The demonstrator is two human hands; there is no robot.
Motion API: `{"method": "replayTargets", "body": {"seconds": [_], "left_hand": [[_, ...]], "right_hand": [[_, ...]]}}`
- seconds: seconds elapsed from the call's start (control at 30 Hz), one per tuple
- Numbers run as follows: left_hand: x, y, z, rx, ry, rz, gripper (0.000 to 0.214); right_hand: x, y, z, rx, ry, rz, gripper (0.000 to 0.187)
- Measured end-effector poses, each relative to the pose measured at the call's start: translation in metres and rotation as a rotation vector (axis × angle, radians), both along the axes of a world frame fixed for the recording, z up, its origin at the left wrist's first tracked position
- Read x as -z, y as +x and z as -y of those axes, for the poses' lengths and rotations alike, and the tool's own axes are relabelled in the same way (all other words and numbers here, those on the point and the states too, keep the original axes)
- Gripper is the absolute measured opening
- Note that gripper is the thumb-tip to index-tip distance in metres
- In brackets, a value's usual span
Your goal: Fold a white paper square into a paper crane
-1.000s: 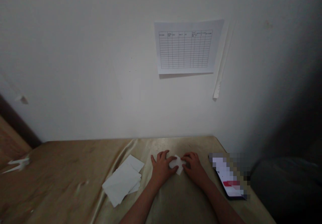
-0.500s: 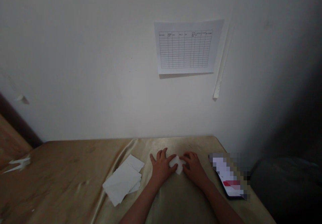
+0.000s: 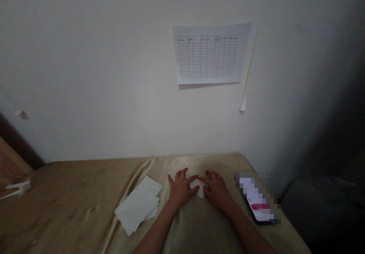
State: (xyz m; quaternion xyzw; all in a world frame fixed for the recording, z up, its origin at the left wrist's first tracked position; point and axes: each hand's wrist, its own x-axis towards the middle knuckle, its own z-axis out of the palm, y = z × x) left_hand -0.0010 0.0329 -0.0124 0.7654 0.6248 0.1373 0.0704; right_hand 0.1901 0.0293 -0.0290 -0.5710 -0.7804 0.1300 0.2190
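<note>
A small folded piece of white paper (image 3: 199, 187) lies on the tan cloth-covered table (image 3: 85, 193), near its far edge. My left hand (image 3: 180, 187) presses on the paper's left side with its fingers spread and its thumb on the paper. My right hand (image 3: 216, 187) presses on the paper's right side, fingers curled down onto it. Both hands cover much of the paper.
A loose stack of white paper sheets (image 3: 138, 204) lies left of my hands. A phone (image 3: 256, 202) rests at the right table edge. A printed grid sheet (image 3: 209, 53) hangs on the wall. A white folded paper shape (image 3: 15, 188) sits far left.
Both hands have closed in a little over the folded paper, covering more of it. The view has shifted slightly.
</note>
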Motion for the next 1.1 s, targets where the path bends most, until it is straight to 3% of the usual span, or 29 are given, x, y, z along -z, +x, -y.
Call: {"method": "replayTargets", "body": {"seconds": [0.7, 0.93, 1.1], "left_hand": [[-0.013, -0.017, 0.010, 0.024, 0.065, 0.005, 0.025], [-0.022, -0.021, 0.014, 0.023, 0.020, 0.003, 0.022], [-0.019, -0.027, 0.019, 0.023, 0.036, -0.003, 0.022]], "right_hand": [[0.001, 0.001, 0.000, 0.009, 0.008, -0.020, 0.051], [-0.001, 0.001, 0.002, 0.022, -0.023, -0.027, 0.053], [-0.005, 0.001, 0.002, 0.027, -0.036, -0.011, 0.053]]}}
